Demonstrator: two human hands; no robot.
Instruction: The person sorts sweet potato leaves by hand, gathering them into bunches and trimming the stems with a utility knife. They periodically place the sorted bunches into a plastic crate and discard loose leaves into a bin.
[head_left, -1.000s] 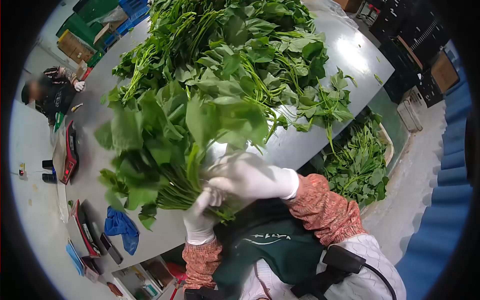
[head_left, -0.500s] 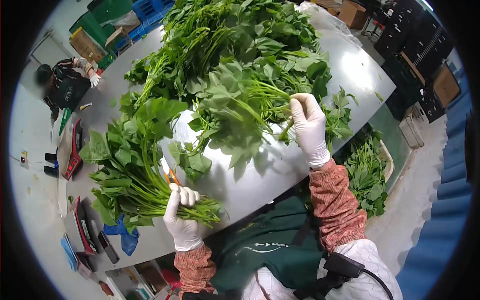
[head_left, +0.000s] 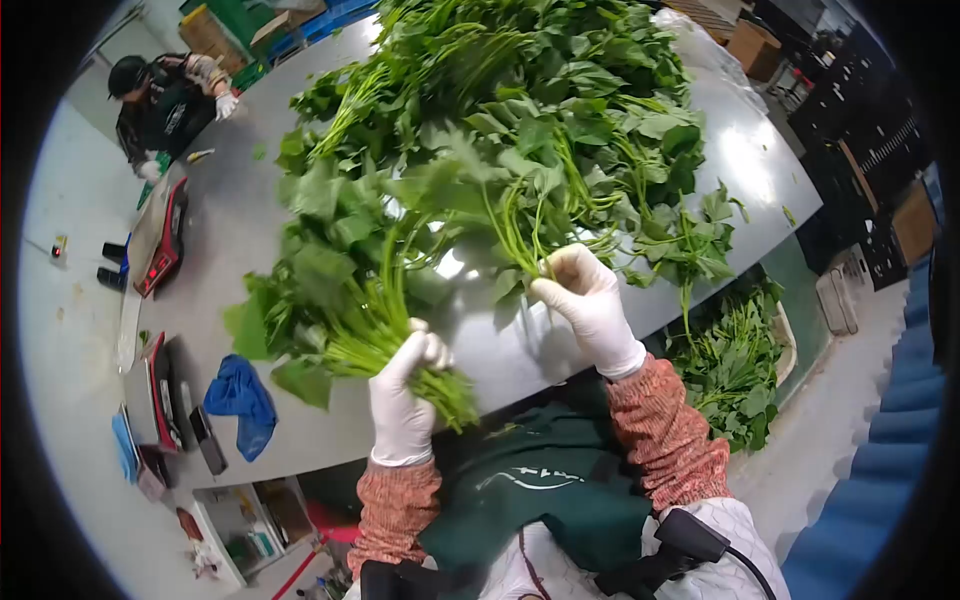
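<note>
My left hand (head_left: 402,400), in a white glove, is closed round the stems of a thick bunch of leafy greens (head_left: 345,310); its leaves spread up and to the left. In my gloved right hand (head_left: 583,303), thumb and fingers pinch the stems of a smaller bunch (head_left: 510,225), whose leaves point up and left, near the left bunch. Beyond both hands a large heap of the same greens (head_left: 520,80) covers the back of the metal table (head_left: 235,205).
At the left are red-framed devices (head_left: 168,235), a blue cloth (head_left: 243,400) and a dark phone-like object (head_left: 207,440). A co-worker (head_left: 165,105) stands at the far left. Below the table's right edge is a container of greens (head_left: 735,360). A blue curtain (head_left: 880,430) hangs at the right.
My right hand has moved down and left with its stems, closer to my left hand. The left bunch has shifted right and tilted more upright. The camera view has shifted, and the co-worker's arms have moved.
</note>
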